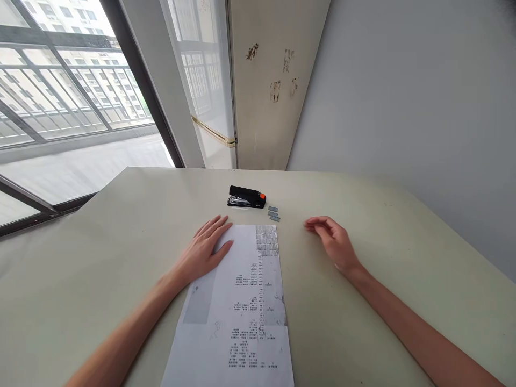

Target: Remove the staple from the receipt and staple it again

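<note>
A long printed sheet of paper (pixel 226 344) lies on the table, with rows of short staple-like marks at its far right corner. My left hand (pixel 205 250) lies flat on the paper's far left edge, fingers stretched out and holding nothing. Beyond the paper stands a black stapler (pixel 246 198) with an orange part at its right end. Several small grey strips of staples (pixel 274 214) lie beside it. My right hand (pixel 332 242) rests on the table right of the paper, fingers curled and fingertips together. Whatever is between those fingertips, if anything, is too small to tell.
The pale table (pixel 121 231) reaches to a grey wall (pixel 403 97) on the right. Behind it stands a refrigerator (pixel 266 129) with worn patches and a gold handle. Large glass windows (pixel 72 80) with a railing outside are at the left.
</note>
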Tool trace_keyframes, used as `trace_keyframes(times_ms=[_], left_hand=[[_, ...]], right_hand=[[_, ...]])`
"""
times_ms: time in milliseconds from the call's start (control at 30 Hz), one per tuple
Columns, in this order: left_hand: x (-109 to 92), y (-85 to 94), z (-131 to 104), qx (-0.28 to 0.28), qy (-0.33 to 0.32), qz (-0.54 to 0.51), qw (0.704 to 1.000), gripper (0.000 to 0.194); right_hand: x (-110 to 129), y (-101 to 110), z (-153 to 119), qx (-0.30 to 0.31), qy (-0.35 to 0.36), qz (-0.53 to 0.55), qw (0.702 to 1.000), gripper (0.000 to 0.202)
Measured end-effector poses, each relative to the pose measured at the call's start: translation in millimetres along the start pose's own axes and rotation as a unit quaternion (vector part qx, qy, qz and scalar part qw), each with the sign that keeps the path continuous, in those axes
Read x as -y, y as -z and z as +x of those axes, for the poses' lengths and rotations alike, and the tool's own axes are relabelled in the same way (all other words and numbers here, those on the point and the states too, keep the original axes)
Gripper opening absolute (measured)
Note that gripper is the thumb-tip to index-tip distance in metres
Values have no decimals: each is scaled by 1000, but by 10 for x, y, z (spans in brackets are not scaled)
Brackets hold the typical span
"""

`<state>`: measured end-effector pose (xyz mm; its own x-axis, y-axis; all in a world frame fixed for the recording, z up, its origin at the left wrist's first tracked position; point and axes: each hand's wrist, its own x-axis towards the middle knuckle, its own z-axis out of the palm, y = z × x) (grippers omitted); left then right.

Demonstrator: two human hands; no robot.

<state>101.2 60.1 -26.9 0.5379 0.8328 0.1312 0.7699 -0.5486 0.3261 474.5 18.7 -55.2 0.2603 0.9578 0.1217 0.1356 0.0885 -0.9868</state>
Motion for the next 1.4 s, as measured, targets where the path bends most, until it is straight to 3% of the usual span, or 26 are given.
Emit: trace_keyframes(times_ms=[100,200,533,1400], left_hand=[[-6,-1,7,3,0,-3,1000,62],[-14,7,20,4,2,-1,1000,62],[-21,24,54,8,12,2,1000,62],[35,0,70,13,17,10,1000,62]], right_hand=[[22,253,-71,-4,-20,-25,999,17],[58,335,-134,-7,-27,-40,999,15],[191,277,-177,13,-39,-84,996,18],[204,265,-188,44,-35,-109,992,21]])
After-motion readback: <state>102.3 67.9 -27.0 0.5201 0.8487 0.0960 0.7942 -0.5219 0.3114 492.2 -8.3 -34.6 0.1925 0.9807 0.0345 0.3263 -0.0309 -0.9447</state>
